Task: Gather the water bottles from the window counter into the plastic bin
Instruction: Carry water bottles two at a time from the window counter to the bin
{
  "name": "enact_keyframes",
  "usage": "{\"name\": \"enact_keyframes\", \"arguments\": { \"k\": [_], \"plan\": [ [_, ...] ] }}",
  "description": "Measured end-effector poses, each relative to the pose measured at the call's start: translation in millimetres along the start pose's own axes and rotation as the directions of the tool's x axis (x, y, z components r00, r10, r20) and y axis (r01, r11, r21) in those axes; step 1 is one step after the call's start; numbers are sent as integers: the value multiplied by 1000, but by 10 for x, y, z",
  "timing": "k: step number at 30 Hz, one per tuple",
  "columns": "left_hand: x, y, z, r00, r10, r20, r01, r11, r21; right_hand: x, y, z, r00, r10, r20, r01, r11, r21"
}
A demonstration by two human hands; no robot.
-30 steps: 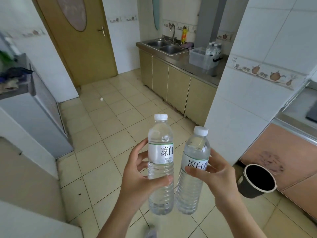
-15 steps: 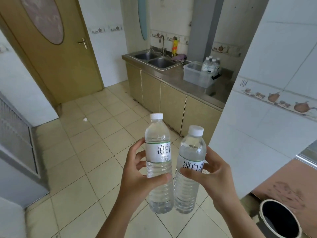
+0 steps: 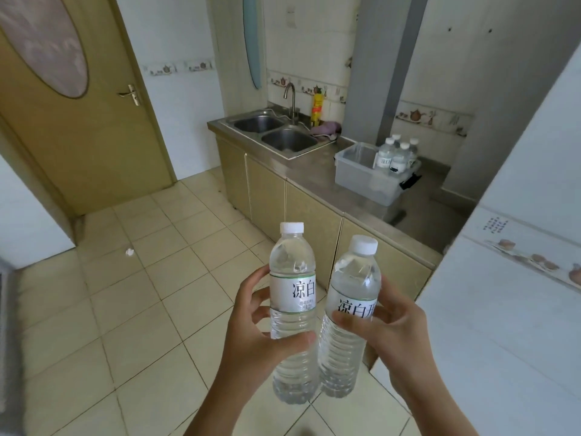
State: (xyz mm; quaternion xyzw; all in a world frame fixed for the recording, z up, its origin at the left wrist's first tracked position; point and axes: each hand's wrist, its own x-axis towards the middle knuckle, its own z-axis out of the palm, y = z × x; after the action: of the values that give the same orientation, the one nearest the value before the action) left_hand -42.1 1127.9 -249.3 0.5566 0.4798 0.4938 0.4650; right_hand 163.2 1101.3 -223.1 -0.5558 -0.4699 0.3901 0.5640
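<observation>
My left hand (image 3: 254, 335) grips a clear water bottle (image 3: 292, 278) with a white cap and white label, held upright in front of me. My right hand (image 3: 390, 328) grips a second water bottle (image 3: 352, 287) of the same kind, tilted slightly right and touching the first near the bottom. Ahead on the steel counter (image 3: 355, 202) stands the clear plastic bin (image 3: 361, 180). Several capped water bottles (image 3: 396, 157) stand in its far end.
A double steel sink (image 3: 276, 132) with a tap lies left of the bin, with a yellow bottle (image 3: 317, 106) behind it. A wooden door (image 3: 78, 121) is at the left. A white tiled wall corner (image 3: 503, 309) juts in close on my right. Tiled floor lies between.
The view has advanced toward the counter, so the bin and sink look larger and nearer. The black bucket at the lower right has left the view. Both hands still hold their bottles.
</observation>
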Motion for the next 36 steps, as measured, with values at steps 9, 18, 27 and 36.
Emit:
{"name": "enact_keyframes", "arguments": {
  "k": [9,18,27,36],
  "plan": [
    [1637,-77,238,1000,-7,-31,7,1000,20,1813,104,53,1000,-12,18,13,998,-68],
    [3145,-305,240,999,-28,28,28,999,24,3191,375,328,998,59,-34,-60,997,-46],
    [4921,-429,399,975,-1,223,-5,1000,29,4506,540,489,968,41,-247,-55,997,-51],
    [6182,-398,1499,913,54,404,-46,998,-31,5541,621,-70,871,46,-489,-54,999,-3]
  ]
}}
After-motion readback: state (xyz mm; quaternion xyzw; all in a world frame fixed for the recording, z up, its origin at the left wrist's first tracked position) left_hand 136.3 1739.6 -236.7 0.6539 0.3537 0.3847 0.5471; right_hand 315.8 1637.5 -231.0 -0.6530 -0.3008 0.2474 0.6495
